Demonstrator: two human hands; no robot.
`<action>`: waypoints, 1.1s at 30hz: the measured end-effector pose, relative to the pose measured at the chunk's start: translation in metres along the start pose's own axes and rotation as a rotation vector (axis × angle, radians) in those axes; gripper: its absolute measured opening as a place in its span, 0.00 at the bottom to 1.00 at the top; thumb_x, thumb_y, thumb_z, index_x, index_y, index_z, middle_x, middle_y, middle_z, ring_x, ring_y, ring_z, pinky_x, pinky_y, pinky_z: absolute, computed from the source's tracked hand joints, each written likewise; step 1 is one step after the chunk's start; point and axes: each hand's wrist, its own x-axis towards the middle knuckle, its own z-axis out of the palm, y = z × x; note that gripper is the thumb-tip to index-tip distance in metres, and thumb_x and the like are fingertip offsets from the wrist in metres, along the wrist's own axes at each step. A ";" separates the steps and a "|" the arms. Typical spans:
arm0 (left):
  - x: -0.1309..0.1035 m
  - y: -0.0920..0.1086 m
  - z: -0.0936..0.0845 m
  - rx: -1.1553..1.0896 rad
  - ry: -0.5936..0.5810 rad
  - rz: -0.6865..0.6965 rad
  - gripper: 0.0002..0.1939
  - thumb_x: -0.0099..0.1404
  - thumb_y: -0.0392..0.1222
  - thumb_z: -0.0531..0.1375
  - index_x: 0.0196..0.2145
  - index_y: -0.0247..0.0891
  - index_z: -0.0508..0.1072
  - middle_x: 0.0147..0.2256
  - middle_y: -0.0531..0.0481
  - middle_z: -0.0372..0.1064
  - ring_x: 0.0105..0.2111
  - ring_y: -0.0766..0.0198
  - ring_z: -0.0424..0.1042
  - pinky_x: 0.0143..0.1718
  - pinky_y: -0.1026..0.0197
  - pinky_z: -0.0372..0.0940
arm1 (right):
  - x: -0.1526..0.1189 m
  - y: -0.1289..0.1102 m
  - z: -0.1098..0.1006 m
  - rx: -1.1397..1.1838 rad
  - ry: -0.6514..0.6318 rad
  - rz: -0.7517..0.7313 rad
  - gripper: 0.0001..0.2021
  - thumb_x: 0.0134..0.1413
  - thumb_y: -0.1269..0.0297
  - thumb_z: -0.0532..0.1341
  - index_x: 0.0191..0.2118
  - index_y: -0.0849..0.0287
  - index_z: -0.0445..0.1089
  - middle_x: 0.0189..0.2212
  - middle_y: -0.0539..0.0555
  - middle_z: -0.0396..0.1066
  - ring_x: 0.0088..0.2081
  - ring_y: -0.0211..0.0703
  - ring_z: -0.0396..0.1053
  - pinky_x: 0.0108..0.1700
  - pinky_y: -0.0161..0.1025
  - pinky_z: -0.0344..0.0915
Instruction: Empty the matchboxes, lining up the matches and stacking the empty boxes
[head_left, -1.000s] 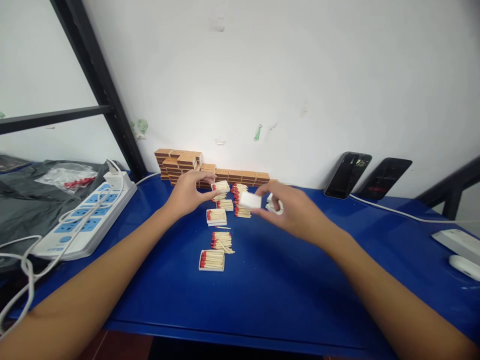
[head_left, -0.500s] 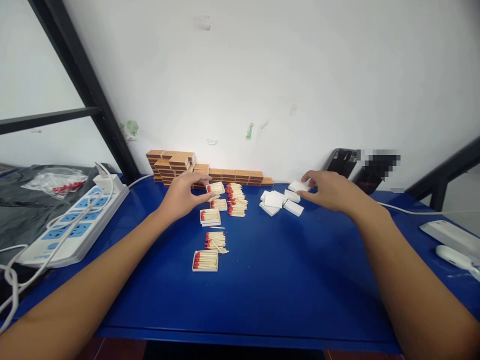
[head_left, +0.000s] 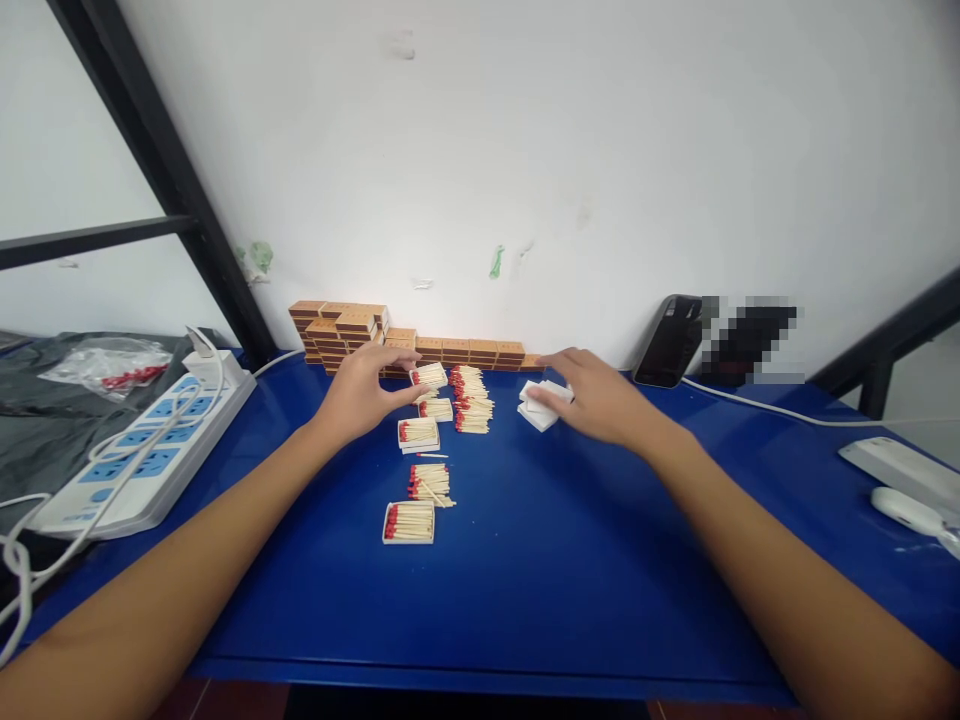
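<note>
Head — matchboxes [head_left: 322, 343] stacked behind matches [head_left: 472, 412].

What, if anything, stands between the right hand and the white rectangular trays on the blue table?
Nothing visible does: the right hand is over the white rectangular trays and appears to touch them. The loose, red-headed wooden matches lie to the left of the trays, not in between.
</note>
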 end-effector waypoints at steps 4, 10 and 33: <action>0.000 0.001 0.000 0.009 0.002 0.005 0.18 0.62 0.49 0.71 0.49 0.42 0.80 0.41 0.50 0.80 0.44 0.56 0.77 0.51 0.50 0.72 | 0.004 -0.019 0.016 -0.040 -0.076 -0.099 0.23 0.70 0.48 0.57 0.58 0.59 0.71 0.55 0.65 0.71 0.57 0.59 0.68 0.58 0.53 0.63; -0.001 -0.003 0.001 0.003 -0.006 -0.007 0.20 0.62 0.50 0.71 0.50 0.43 0.79 0.41 0.49 0.80 0.44 0.54 0.78 0.51 0.49 0.71 | 0.000 0.005 0.003 -0.246 -0.255 0.100 0.15 0.68 0.55 0.59 0.49 0.61 0.75 0.49 0.64 0.75 0.53 0.59 0.70 0.52 0.49 0.66; 0.001 0.001 -0.003 0.047 0.006 0.026 0.19 0.61 0.47 0.72 0.48 0.42 0.79 0.41 0.50 0.81 0.43 0.55 0.77 0.50 0.50 0.69 | -0.030 -0.145 0.008 0.420 -0.057 -0.403 0.19 0.61 0.62 0.66 0.55 0.62 0.72 0.46 0.62 0.69 0.49 0.53 0.67 0.54 0.52 0.70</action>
